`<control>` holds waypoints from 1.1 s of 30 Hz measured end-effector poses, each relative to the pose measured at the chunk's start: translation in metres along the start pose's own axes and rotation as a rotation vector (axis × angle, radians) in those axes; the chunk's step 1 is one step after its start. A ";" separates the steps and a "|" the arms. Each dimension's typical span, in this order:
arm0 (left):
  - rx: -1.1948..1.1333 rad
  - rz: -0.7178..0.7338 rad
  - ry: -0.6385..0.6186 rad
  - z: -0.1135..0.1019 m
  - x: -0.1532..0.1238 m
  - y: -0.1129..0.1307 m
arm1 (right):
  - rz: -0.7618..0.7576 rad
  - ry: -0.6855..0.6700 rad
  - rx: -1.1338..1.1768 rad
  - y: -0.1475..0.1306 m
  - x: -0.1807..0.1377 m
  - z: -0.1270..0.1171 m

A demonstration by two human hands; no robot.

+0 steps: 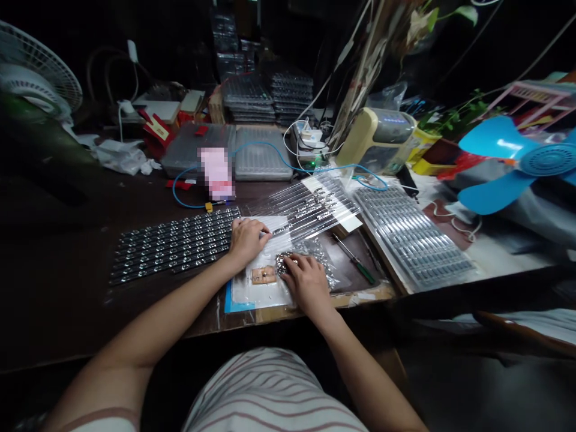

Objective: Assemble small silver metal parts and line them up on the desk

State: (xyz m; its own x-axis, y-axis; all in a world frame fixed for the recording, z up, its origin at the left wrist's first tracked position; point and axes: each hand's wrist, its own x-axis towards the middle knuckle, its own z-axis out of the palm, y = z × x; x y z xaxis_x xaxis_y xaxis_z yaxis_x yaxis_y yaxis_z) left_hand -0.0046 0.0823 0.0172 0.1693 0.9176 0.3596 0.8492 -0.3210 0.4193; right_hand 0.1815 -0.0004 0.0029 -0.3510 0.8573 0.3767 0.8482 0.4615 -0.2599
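Observation:
My left hand rests on the white mat, fingers curled against the near ends of several clear plastic tubes that hold small dark parts. My right hand lies over a heap of small shiny metal parts on clear plastic, fingertips pinched in the pile; what they grip is too small to name. A small tan wooden jig sits on the mat between the two hands. A row of dark filled tubes lies left of my left hand.
A tray of filled clear tubes lies to the right, a green-handled screwdriver beside it. Behind are grey lidded trays, stacked tubes, a blue cable, a cream machine, a blue fan and a white fan.

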 end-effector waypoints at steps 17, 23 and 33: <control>-0.459 -0.123 -0.117 -0.030 -0.080 -0.006 | 0.071 0.138 0.193 0.011 0.004 0.013; -0.422 -0.108 -0.096 -0.017 -0.090 0.005 | 0.059 0.153 0.314 0.013 0.002 0.013; -0.334 -0.008 -0.066 -0.010 -0.096 0.010 | 0.065 0.143 0.328 0.012 0.001 0.012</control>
State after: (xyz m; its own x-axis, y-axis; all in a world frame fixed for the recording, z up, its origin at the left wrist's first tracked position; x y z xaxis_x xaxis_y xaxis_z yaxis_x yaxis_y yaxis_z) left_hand -0.0175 -0.0113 -0.0050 0.2048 0.9302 0.3047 0.6417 -0.3627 0.6757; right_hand 0.1869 0.0092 -0.0105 -0.2223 0.8573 0.4644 0.6862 0.4759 -0.5501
